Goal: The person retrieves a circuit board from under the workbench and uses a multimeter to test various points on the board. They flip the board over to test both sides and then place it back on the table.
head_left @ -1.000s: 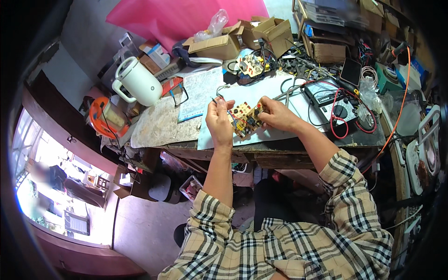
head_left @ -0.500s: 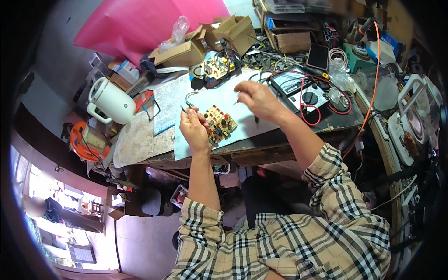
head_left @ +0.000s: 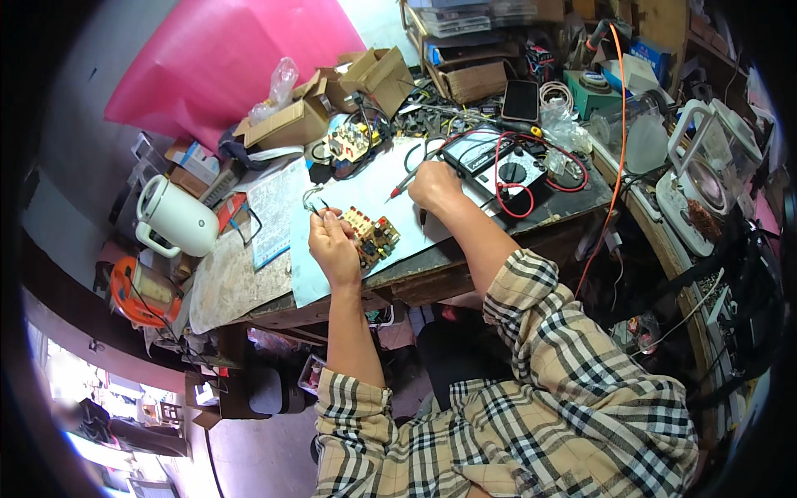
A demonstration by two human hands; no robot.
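Note:
My left hand [head_left: 334, 249] is closed at the left edge of a tan circuit board [head_left: 374, 238], which carries many small parts. Thin dark wires [head_left: 314, 202] stick out by its fingertips; the exact grip is hidden. My right hand [head_left: 437, 187] is closed around the upper end of a red-and-dark test probe [head_left: 400, 186], whose tip points down and left toward the board. A second, dark probe [head_left: 423, 217] partly shows below that hand. Just right of it sits an analog multimeter [head_left: 508, 170] with a black dial and red lead.
Behind lie a second circuit board [head_left: 349, 143], open cardboard boxes [head_left: 378, 79] and tangled cables. A white kettle [head_left: 184, 217] stands left, beside papers [head_left: 278, 212]. A phone [head_left: 520, 101] rests beyond the multimeter. An orange cord [head_left: 621, 124] hangs at the right.
My right hand has come down beside the multimeter, and the red test probe now shows at its fingers. The left hand stays at the circuit board. The whole view has shifted somewhat.

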